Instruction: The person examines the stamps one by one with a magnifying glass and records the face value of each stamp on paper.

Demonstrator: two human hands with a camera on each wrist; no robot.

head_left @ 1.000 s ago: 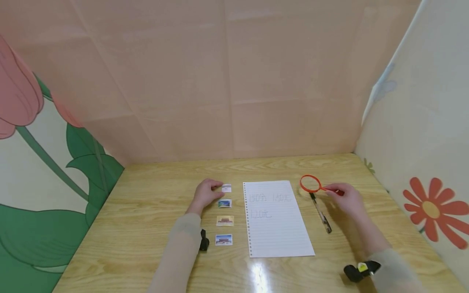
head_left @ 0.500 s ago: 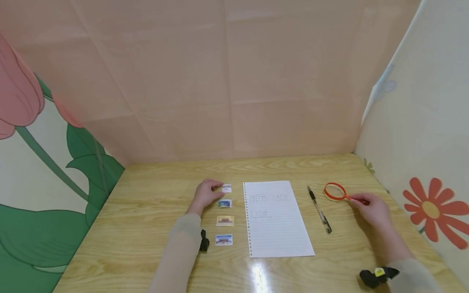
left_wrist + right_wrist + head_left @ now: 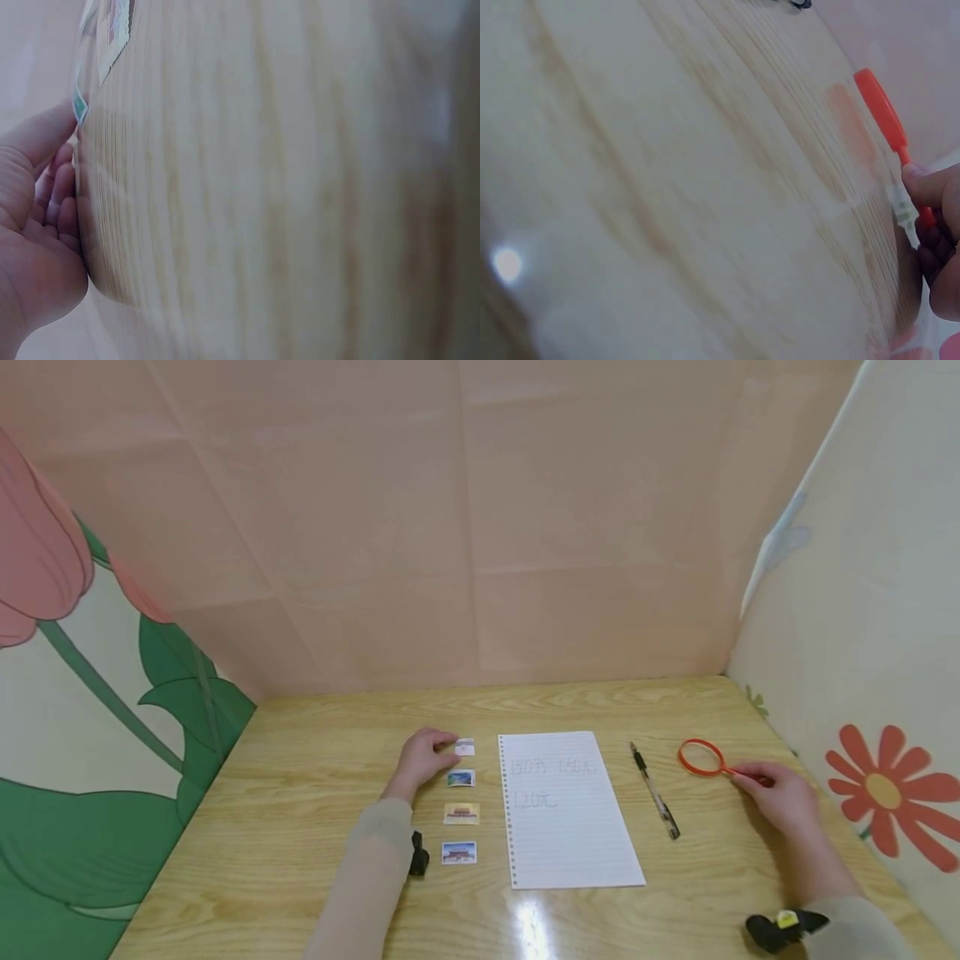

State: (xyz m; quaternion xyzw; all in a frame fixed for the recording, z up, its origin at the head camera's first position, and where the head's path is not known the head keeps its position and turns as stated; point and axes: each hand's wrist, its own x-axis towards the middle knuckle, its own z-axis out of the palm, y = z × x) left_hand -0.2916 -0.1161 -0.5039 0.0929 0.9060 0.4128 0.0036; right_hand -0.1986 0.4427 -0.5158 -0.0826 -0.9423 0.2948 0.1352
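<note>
My left hand (image 3: 423, 757) stays at the far end of a column of stamps, its index finger and thumb at the left edge of the farthest, pale stamp (image 3: 465, 747). Nearer me lie a blue-green stamp (image 3: 461, 778), a yellowish stamp (image 3: 461, 814) and a blue stamp with a building (image 3: 459, 852). On the right, my right hand (image 3: 776, 793) pinches the handle of a red magnifying glass (image 3: 701, 772). The right wrist view shows the magnifying glass (image 3: 883, 112) edge-on, its rim tilted above the table. In the left wrist view, my left hand (image 3: 37, 217) has curled lower fingers.
A lined sheet (image 3: 573, 843) with handwritten amounts lies right of the stamps. Between the sheet and my right hand is a black-capped clear pen (image 3: 656, 793). A pink backdrop (image 3: 480, 527) rises behind the wooden table (image 3: 262, 827), with a flowered wall (image 3: 862, 652) at the right.
My right hand has carried the magnifying glass rightward, away from above the pen's tip and the sheet. My left hand and the stamps have not moved.
</note>
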